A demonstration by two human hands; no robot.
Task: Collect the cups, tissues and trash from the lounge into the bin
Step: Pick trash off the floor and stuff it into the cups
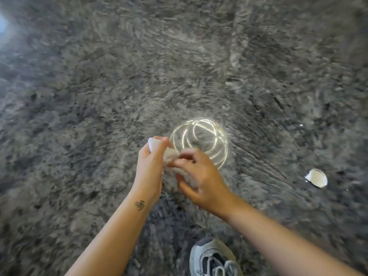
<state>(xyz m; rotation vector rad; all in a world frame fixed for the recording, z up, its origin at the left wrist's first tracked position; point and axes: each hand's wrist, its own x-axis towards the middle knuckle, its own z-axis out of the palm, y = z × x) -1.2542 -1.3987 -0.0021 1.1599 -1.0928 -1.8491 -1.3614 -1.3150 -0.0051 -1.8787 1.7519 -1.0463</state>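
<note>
My left hand (151, 168) grips a white paper cup (152, 144) whose rim shows above the fingers, together with a crumpled beige tissue (171, 156). My right hand (199, 176) meets it from the right, and its fingers pinch the same tissue wad between the two hands. The picture is motion-blurred, so the exact finger hold is hard to read. A crushed white cup (316, 177) lies on the shaggy grey carpet (99, 96) to the right of my hands. No bin is in view.
Bright light rings (199, 140) fall on the carpet just beyond my hands. My grey sneaker (213, 257) stands at the bottom edge. Shaggy carpet fills the whole view.
</note>
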